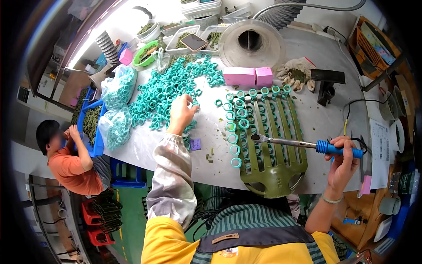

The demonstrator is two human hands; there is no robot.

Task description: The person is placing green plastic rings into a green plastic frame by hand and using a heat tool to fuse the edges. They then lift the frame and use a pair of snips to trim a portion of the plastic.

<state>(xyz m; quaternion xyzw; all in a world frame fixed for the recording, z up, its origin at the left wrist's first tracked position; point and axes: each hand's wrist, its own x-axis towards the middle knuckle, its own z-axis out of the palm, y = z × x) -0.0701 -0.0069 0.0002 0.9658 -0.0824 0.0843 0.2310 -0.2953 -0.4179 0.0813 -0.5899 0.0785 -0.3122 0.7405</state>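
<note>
My left hand [181, 115] reaches into the right side of a large pile of teal rings [160, 90]. Its fingers are curled together, and whatever they hold is hidden. In my right hand [342, 165] is a soldering iron [303, 144] by its blue handle. The iron's flattened tip points left, over an olive-green frame [273, 176] with several long bars. Teal rings are attached along the bars. More stand in a row down the frame's left side, such as one ring [234, 150]. A loose ring [218, 103] lies near its upper left corner.
Pink blocks [239, 76], a work glove [296, 72] and a black stand [327, 83] sit behind the frame. A suction hood [252, 44] is at the back. Bags of rings [118, 88] stand left; a seated co-worker [79, 163] is beyond. A purple block [195, 144] lies nearby.
</note>
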